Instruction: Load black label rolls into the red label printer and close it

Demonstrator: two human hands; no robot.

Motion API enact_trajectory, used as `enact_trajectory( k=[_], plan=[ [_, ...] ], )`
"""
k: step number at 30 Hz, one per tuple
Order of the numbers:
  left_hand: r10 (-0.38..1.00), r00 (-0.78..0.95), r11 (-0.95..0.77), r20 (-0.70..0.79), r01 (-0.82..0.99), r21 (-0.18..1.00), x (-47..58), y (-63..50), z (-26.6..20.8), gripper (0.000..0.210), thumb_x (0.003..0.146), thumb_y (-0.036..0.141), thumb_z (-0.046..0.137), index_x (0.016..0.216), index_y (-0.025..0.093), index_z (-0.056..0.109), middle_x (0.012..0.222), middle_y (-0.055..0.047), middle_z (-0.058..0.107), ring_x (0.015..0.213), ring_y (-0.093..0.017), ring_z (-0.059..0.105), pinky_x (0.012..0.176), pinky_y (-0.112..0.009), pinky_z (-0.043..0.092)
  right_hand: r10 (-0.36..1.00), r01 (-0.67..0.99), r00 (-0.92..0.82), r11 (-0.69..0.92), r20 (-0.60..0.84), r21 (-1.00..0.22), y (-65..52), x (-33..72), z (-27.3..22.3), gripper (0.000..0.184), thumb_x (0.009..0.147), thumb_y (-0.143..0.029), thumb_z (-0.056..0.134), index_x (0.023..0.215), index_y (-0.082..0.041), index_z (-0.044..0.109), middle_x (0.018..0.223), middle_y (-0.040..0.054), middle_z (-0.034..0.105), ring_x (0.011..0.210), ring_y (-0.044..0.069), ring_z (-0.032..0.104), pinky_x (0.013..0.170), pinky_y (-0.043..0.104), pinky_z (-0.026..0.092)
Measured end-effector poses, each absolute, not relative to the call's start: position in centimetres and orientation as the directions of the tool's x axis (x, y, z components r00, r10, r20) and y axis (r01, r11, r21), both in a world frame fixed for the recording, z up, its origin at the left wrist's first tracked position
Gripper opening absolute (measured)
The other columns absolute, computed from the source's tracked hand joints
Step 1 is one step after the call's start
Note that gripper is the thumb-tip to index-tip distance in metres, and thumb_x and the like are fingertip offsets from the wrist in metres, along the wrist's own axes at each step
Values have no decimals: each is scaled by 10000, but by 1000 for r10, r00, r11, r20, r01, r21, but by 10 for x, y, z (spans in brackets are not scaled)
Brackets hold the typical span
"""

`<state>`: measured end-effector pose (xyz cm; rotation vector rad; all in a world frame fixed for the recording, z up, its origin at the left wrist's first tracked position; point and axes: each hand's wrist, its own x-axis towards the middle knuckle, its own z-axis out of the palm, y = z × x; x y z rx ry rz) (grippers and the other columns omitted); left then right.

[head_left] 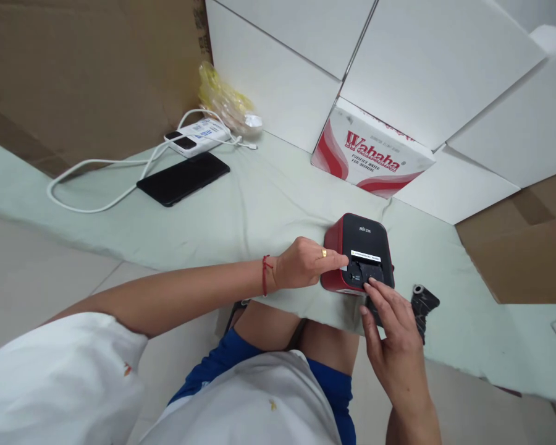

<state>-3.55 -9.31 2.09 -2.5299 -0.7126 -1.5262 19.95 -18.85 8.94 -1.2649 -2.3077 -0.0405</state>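
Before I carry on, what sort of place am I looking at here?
Probably a stockroom or small workshop corner: a large brown cardboard surface at the left, a red-and-white printed Wahaha carton at the back, and a boxy red-and-black machine on a table covered in pale green cloth.
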Motion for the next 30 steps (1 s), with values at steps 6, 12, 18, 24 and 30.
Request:
enact_trajectory(
  k=[6,12,18,24,30],
  plan=[
    [168,467,-885,868,460,-76,-32,-90,18,221,990,194,525,1145,193,683,1035,-72,812,607,-89,670,551,-205,525,782,799,-439,565,443,-206,-188,199,90,464,987,-122,579,1433,-248,566,1381,110,650,1268,263,598,1050,475,513],
    [136,442,-932,887,360,-36,-45,-91,24,244,960,153,607,1188,181,690,1148,-57,807,642,-85,682,554,-218,550,793,811,-423,547,438,-209,-188,202,88,464,975,-105,589,1412,-262,588,1341,106,667,1229,273,619,1028,479,516],
    [150,476,-930,866,364,-39,-48,-90,27,235,957,186,616,1172,238,695,1196,-42,795,625,-74,664,538,-209,537,793,814,-416,543,445,-207,-187,202,88,472,965,-94,601,1408,-258,594,1325,104,675,1218,269,628,1020,470,521],
    [150,411,-942,899,337,4,-41,-95,21,159,941,159,543,809,196,623,1078,-32,806,529,-62,573,491,-216,457,797,811,-420,544,435,-214,-186,202,88,469,969,-92,597,1408,-255,591,1322,110,674,1225,269,627,1028,474,517],
    [260,429,-937,865,330,118,-35,-97,26,244,924,80,428,742,187,549,985,-17,783,519,-78,533,470,-255,419,797,805,-438,554,416,-214,-183,203,93,426,976,-102,593,1372,-257,614,1294,102,695,1182,260,646,996,463,531]
  ],
)
